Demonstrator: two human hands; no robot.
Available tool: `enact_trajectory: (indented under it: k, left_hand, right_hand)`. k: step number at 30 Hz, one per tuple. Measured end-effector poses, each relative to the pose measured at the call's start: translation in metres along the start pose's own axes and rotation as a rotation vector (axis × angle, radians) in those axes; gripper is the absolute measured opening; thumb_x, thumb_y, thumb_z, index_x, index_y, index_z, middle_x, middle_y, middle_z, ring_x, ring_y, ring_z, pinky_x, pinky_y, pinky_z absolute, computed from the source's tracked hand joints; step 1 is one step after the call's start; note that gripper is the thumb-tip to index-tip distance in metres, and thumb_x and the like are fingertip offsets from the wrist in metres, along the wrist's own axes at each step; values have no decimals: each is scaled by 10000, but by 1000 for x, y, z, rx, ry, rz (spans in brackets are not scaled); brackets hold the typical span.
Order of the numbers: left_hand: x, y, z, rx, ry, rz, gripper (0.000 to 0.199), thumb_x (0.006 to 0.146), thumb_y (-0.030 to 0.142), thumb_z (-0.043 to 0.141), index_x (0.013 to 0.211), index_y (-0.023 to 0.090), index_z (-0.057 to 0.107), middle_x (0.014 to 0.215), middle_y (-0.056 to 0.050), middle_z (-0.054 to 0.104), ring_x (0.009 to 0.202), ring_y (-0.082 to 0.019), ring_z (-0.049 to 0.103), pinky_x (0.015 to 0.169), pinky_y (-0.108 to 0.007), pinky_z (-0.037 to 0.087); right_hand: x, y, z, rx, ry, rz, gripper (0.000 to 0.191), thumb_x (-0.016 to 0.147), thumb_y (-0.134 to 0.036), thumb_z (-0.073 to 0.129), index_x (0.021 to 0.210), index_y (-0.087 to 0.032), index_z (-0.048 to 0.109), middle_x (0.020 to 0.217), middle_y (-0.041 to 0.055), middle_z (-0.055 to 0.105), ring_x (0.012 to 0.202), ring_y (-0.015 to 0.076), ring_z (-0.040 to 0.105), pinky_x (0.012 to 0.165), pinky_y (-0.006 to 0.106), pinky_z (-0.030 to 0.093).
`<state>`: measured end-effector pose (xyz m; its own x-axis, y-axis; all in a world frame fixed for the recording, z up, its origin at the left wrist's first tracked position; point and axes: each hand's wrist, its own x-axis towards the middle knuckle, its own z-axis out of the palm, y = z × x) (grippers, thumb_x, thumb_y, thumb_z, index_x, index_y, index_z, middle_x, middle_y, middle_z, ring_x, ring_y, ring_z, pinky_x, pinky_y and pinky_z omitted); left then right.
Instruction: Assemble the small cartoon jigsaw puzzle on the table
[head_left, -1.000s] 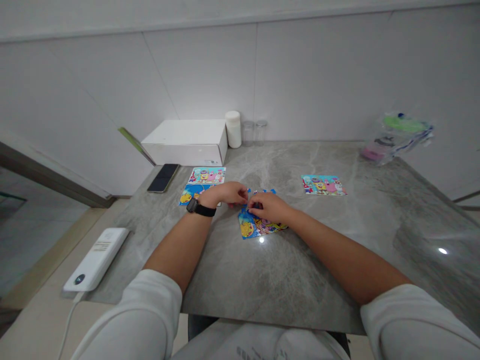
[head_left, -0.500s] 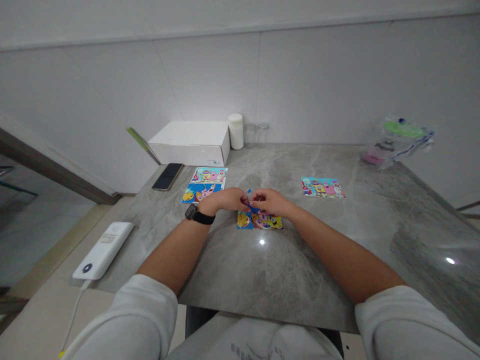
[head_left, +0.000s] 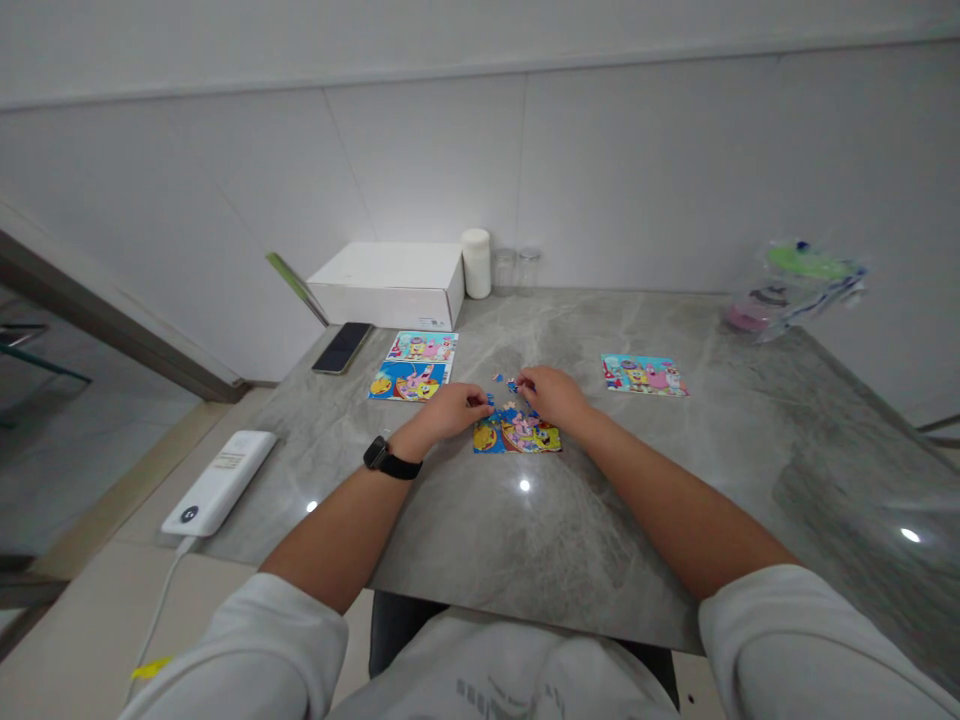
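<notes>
A partly assembled cartoon jigsaw puzzle (head_left: 517, 434) lies on the grey marbled table (head_left: 480, 530), with several loose pieces (head_left: 511, 405) at its far edge. My left hand (head_left: 454, 410) is at the puzzle's upper left corner, its fingers pinched at a small blue piece (head_left: 490, 400). On the other side, my right hand (head_left: 553, 394) has its fingertips closed beside the loose pieces; whatever they hold is too small to make out. A printed picture sheet (head_left: 414, 367) lies beyond my left hand, and a finished-looking cartoon picture (head_left: 643, 375) lies to the right.
Along the wall stand a white box (head_left: 386, 285), a white bottle (head_left: 476, 264) and two clear glasses (head_left: 529, 268). A phone (head_left: 343, 348) and a white power bank (head_left: 219, 483) with a cable lie at left. A plastic bag (head_left: 787, 290) sits at the far right corner.
My hands have moved apart from each other, uncovering the loose pieces between them. The view has shifted slightly.
</notes>
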<state>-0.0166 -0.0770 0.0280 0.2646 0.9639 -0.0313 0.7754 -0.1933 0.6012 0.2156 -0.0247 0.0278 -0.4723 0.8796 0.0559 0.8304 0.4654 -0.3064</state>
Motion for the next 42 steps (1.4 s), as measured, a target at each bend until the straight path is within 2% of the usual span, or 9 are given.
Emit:
enact_trajectory:
  k: [5,8,12,16,25,28,34,39,42]
  left_hand:
    - [2,-9,2,-57,55,6,255,907,406,643,879,185,768,846,-43,759,739,-177,636,658,-276,428]
    - [0,-10,1,-150,88,23,276,909,433,639,873,182,751,828,-37,741,747,-172,626,664,-270,429]
    - [0,-5,1,-292,124,44,306,925,461,624,868,174,713,791,-12,694,733,-153,592,667,-258,432]
    - [0,-1,3,-336,174,-5,284,927,444,632,861,173,685,770,7,662,714,-141,563,666,-253,428]
    - [5,0,10,-338,191,-43,239,908,391,666,829,168,694,762,8,669,718,-145,579,683,-262,435]
    - [7,-1,13,-376,177,-46,230,893,390,690,839,167,705,757,10,676,698,-140,589,655,-256,440]
    - [9,-4,21,-629,110,-78,253,841,356,776,988,164,701,797,-5,709,620,-123,617,576,-240,493]
    - [12,-8,23,-778,149,-115,233,840,222,780,1039,160,675,812,-9,706,693,-125,680,655,-245,568]
    - [13,-8,21,-781,190,-127,211,836,153,763,1021,157,661,819,-2,704,708,-116,683,683,-242,575]
  right_hand:
    - [-3,-1,0,-64,38,54,268,1026,-258,566,1220,-203,743,1242,135,731,1100,246,668,914,319,475]
    - [-4,-6,1,37,93,-54,302,1016,-262,595,1278,-191,726,1248,138,722,1079,230,666,914,312,471]
    - [-2,-15,4,286,-12,-226,218,963,-313,684,1133,-212,776,1049,59,767,886,174,657,832,280,465]
    - [-1,-17,8,391,-36,-144,143,953,-303,674,993,-216,782,884,11,756,757,144,630,740,253,443]
    - [2,3,9,43,68,-63,241,966,-286,685,1172,-200,775,1175,145,736,1055,250,661,876,319,471]
    - [4,2,9,140,113,-88,235,996,-293,639,1164,-194,771,1136,121,751,1020,227,662,890,315,472]
    - [7,-7,14,430,15,-122,217,978,-356,629,977,-207,786,866,17,764,764,155,639,730,262,443]
    - [7,-5,11,359,130,-108,199,974,-322,618,966,-202,777,913,40,765,797,170,631,759,280,439]
    - [6,-1,9,191,95,-90,243,1003,-324,587,968,-188,785,952,89,764,865,209,647,791,310,441]
